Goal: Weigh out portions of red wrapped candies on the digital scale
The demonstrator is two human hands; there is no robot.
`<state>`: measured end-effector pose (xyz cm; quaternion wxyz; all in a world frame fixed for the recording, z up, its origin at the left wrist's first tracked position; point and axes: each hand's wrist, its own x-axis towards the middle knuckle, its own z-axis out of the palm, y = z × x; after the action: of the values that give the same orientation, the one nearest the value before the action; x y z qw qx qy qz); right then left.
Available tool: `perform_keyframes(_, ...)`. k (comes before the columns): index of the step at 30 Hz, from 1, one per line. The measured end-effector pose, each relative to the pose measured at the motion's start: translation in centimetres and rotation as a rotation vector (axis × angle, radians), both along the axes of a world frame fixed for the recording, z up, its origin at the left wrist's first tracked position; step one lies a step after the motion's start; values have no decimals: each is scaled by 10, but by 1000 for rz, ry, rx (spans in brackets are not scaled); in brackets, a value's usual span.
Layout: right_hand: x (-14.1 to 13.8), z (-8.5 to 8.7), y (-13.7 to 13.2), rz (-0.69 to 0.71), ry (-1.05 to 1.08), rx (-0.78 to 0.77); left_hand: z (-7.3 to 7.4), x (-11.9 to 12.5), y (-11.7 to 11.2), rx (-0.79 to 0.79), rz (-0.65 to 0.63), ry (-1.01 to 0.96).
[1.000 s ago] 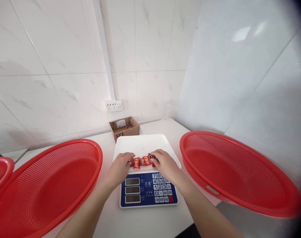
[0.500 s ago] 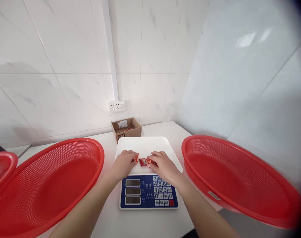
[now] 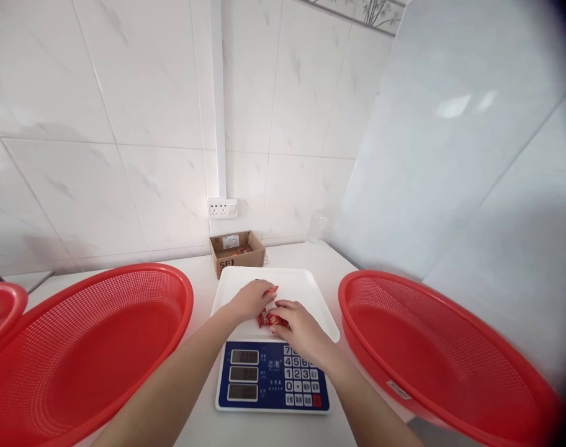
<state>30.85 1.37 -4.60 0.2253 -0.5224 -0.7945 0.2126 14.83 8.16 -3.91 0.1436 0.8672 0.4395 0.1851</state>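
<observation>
On the white pan of the digital scale (image 3: 250,278), both my hands are at small red wrapped packets. My left hand (image 3: 251,300) is closed with its fingertips pinching a red packet (image 3: 274,290), of which only an end shows. Close by and a little nearer to me, my right hand (image 3: 298,325) has its thumb and fingers closed around another red packet (image 3: 277,320). One more small red packet (image 3: 263,318) touches it on the left, partly covered by fingers. The packets' contents are hidden. Digits on the scale's display (image 3: 244,356) are too blurred to read surely.
A large red perforated basket (image 3: 183,298) stands left of the scale, another red basket (image 3: 352,304) on the right. Part of a third red basket (image 3: 17,298) shows at far left. Behind the scale sits an open cardboard box (image 3: 239,261) with red packets inside, below a wall socket (image 3: 223,208).
My left hand has moved right across the pan with its packet, towards my right hand. The packets under my right hand now lie closer together. The camera view has tilted slightly up.
</observation>
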Motion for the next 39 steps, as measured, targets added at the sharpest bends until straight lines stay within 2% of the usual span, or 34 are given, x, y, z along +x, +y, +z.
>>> perform_keyframes(4, 15, -2, 1, -22, 51, -34, 1, -5, -29, 24, -7, -52)
perform_keyframes(8, 27, -5, 2, 36, 41, -40, -3, -15, -59, -18, -99, -34)
perform_keyframes(12, 30, -9, 10, 9, -48, -1, -3, -21, -72, -59, -140, 0)
perform_keyframes(16, 28, -12, 24, -92, -135, 57, -1, -25, -73, -66, -115, 9)
perform_keyframes(20, 18, -8, 36, -115, -164, 90, -3, -29, -70, -69, 10, 11)
perform_keyframes(26, -4, -3, 42, -23, -222, 75, -4, -35, -71, -96, 118, 3)
perform_keyframes(33, 9, 8, 26, 98, -218, 57, -5, -45, -74, -104, 144, -14)
perform_keyframes(39, -10, 13, 49, 88, -242, 63, -5, -32, -67, -73, 115, -18)
